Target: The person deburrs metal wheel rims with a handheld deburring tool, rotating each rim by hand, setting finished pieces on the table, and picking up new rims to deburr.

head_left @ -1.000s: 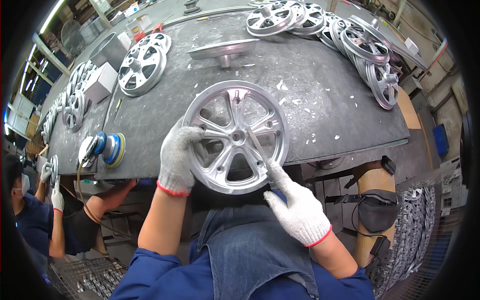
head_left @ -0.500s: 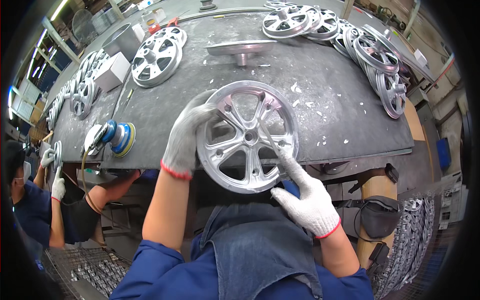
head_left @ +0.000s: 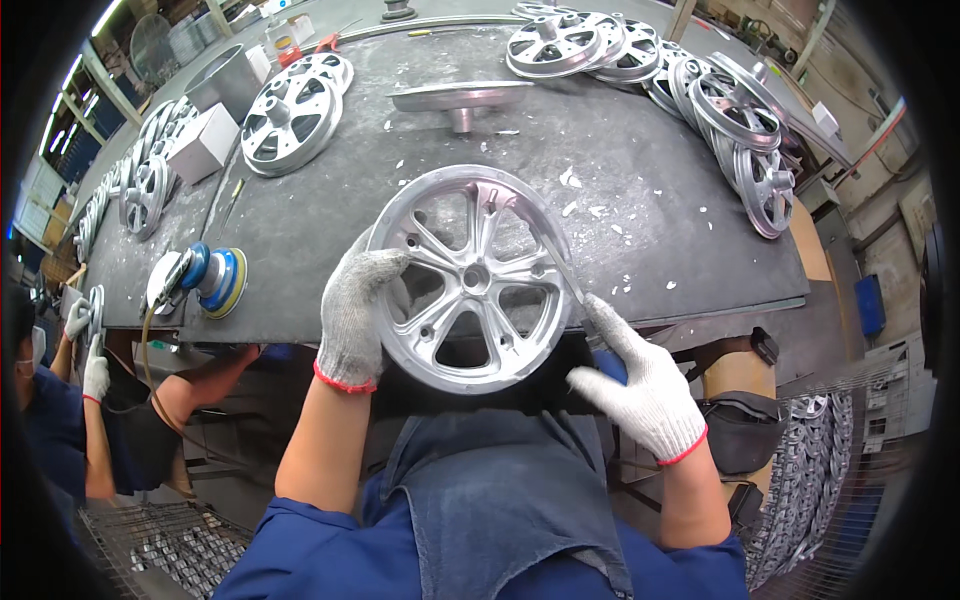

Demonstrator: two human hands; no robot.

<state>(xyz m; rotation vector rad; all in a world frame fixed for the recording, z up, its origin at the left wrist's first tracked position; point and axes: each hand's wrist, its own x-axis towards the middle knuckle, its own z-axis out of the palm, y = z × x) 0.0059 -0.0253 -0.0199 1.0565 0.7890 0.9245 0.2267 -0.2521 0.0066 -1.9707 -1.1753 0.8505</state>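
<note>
A silver cast-metal wheel point(head_left: 476, 278) with several forked spokes is held tilted up at the table's front edge. My left hand point(head_left: 352, 300), in a white knit glove with a red cuff, grips its left rim; the thumb lies over the front and the fingers are partly hidden behind. A thin metal file point(head_left: 562, 262) touches or nearly touches the right side of the rim. My gloved right hand point(head_left: 645, 385) holds it with the index finger stretched along it and the thumb apart. Something blue under that palm looks like its handle.
An upturned wheel point(head_left: 460, 97) lies ahead on the dark table point(head_left: 640, 290), among pale chips. More wheels point(head_left: 290, 120) stand left and right. A blue sander point(head_left: 215, 280) with a hose sits left, near a white box point(head_left: 203, 143). At far left a co-worker point(head_left: 60, 400) handles another wheel.
The wheel has turned in my grip, and my left hand now holds lower on the left rim. The file and my right hand have shifted outward to the right. The whole view has swung slightly.
</note>
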